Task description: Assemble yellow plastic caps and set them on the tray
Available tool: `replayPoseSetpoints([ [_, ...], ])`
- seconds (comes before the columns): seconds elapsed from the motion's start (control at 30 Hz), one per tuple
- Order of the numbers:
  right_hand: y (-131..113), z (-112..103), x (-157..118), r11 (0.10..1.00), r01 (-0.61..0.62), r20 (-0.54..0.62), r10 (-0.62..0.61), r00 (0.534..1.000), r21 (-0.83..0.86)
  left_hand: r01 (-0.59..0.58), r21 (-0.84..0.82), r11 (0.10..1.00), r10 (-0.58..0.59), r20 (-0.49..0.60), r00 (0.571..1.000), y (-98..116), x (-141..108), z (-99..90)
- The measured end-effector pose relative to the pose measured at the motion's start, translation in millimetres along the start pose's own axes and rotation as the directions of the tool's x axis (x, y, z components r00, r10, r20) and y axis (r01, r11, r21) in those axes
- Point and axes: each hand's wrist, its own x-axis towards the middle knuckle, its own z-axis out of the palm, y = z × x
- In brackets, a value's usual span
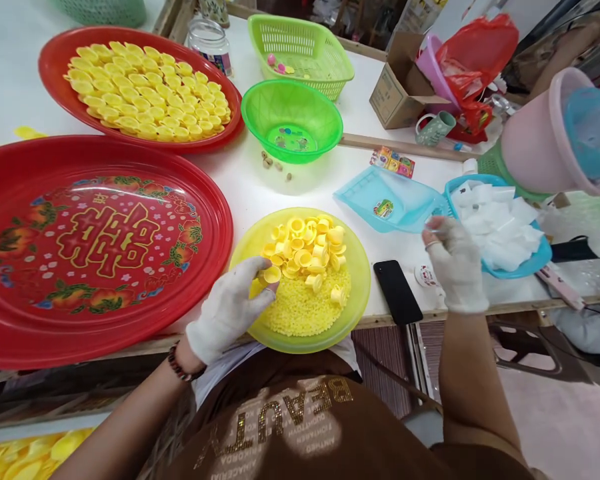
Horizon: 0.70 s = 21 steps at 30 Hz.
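My left hand (233, 303), in a white glove with bare fingertips, holds a small yellow cup (272, 274) between thumb and fingers over the left side of a yellow bowl (361, 287). Inside the bowl are a heap of similar yellow cups (303, 250) and many tiny yellow beads (297, 310). My right hand (455, 263), gloved the same way, is raised at the right, beside a blue basket (525, 267) of white plastic pieces (497, 223). Its fingers are bent together near the tip of a light blue scoop (390, 200); what they hold is too small to name.
A large red tray (215, 233) with printed flowers lies at the left; behind it another red tray (55, 73) bears rows of yellow cups. A green bowl (293, 120) stands behind the yellow bowl. A black phone (397, 291) lies between my hands. Buckets and a carton (400, 87) are farther right.
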Motion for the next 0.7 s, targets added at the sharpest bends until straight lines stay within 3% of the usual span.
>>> replayPoseSetpoints([
  [0.03, -11, 10, -16, 0.999, 0.025, 0.125, -0.029, 0.992, 0.039, 0.016, -0.018, 1.0, -0.016, -0.022, 1.0, -3, -5, -3.3],
  [0.07, -24, 24, -31, 0.989, 0.077, 0.382, -0.12, 0.916, 0.126, 0.023, -0.026, 0.999, -0.023, -0.034, 0.999, -5, -9, -5.9],
  [0.1, -39, 40, -46, 0.978, 0.111, 0.516, -0.187, 0.836, 0.175, 0.022, -0.026, 0.999, -0.023, -0.043, 0.999, -6, -13, -7.7],
  [0.13, -54, 58, -60, 0.967, 0.154, 0.608, -0.247, 0.754, 0.201, 0.013, -0.023, 1.0, -0.015, -0.053, 0.998, -6, -15, -9.0],
  [0.17, -70, 75, -71, 0.946, 0.274, 0.696, -0.313, 0.646, 0.171, 0.002, -0.017, 1.0, -0.003, -0.062, 0.998, -4, -17, -10.0],
  [0.2, -85, 91, -79, 0.923, 0.377, 0.743, -0.307, 0.595, 0.08, -0.01, -0.011, 1.0, 0.009, -0.07, 0.998, -2, -18, -10.9],
  [0.33, -118, 130, -91, 0.803, 0.542, 0.827, -0.115, 0.55, -0.249, -0.003, -0.022, 1.0, 0.001, -0.066, 0.998, 8, -22, -16.0],
  [0.4, -115, 137, -88, 0.785, 0.578, 0.85, -0.134, 0.51, -0.222, 0.028, -0.04, 0.999, -0.03, -0.037, 0.999, 12, -22, -17.0],
  [0.53, -91, 140, -80, 0.809, 0.586, 0.847, -0.287, 0.447, -0.035, 0.073, -0.047, 0.996, -0.069, 0.085, 0.994, 15, -18, -10.6],
  [0.6, -84, 135, -76, 0.839, 0.541, 0.824, -0.341, 0.453, 0.05, 0.094, -0.041, 0.995, -0.086, 0.16, 0.983, 15, -15, -5.7],
  [0.7, -86, 123, -71, 0.869, 0.47, 0.741, -0.419, 0.525, 0.158, 0.109, -0.054, 0.993, -0.093, 0.233, 0.968, 17, -10, -1.5],
])
